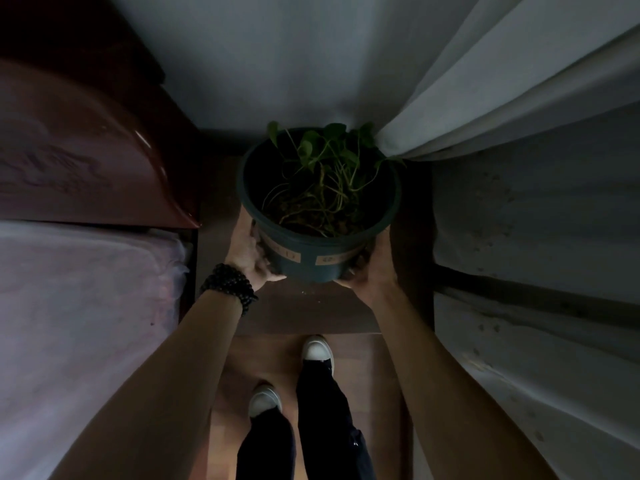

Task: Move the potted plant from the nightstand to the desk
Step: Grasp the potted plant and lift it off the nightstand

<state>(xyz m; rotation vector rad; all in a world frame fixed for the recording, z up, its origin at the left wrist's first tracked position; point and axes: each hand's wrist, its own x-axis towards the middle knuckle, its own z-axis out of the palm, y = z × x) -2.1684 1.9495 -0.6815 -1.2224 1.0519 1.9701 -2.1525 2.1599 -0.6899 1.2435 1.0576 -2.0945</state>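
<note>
Potted plant [318,216] is gripped low on both sides by left hand [251,252] and right hand [372,268], apparently lifted clear of nightstand [304,306]; dim light

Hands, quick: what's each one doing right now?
Left hand: closed on the plant pot's left side.
Right hand: closed on the pot's right side.

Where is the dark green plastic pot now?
In the head view, centre, the dark green plastic pot sits between the left hand and right hand, over the brown wooden nightstand.
</note>
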